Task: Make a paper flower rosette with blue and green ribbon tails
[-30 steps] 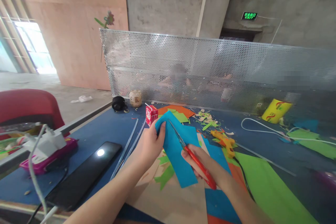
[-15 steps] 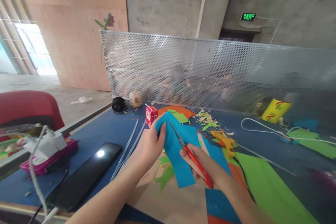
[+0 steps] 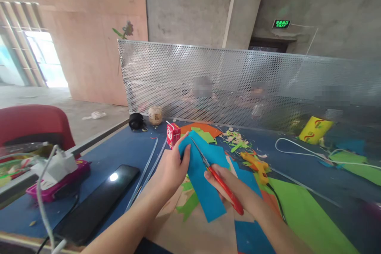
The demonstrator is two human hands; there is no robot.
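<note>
My left hand (image 3: 174, 162) pinches the upper left edge of a sheet of blue paper (image 3: 204, 192), thumb in front and fingers behind. In my right hand (image 3: 226, 180) is a pair of red-handled scissors (image 3: 222, 182), the fingers wrapped round the handles. The blades lie across the blue paper and point up and left, their tips close to my left fingertips. A long strip of the sheet hangs down to the left of the blades. Below are a beige sheet (image 3: 193, 234), green paper scraps (image 3: 189, 206) and more blue paper (image 3: 251, 236).
A black phone (image 3: 98, 206) and a pink power strip (image 3: 58, 178) lie at left. A red carton (image 3: 172, 135) stands behind my left hand. At right are a yellow glue gun (image 3: 258, 166), green paper (image 3: 309, 214) and a yellow roll (image 3: 315, 130). A perforated metal screen (image 3: 223, 87) borders the back.
The view has shifted slightly, so everything sits a little lower and further right. Both hands keep their hold, and the hanging blue strip swings slightly down and right.
</note>
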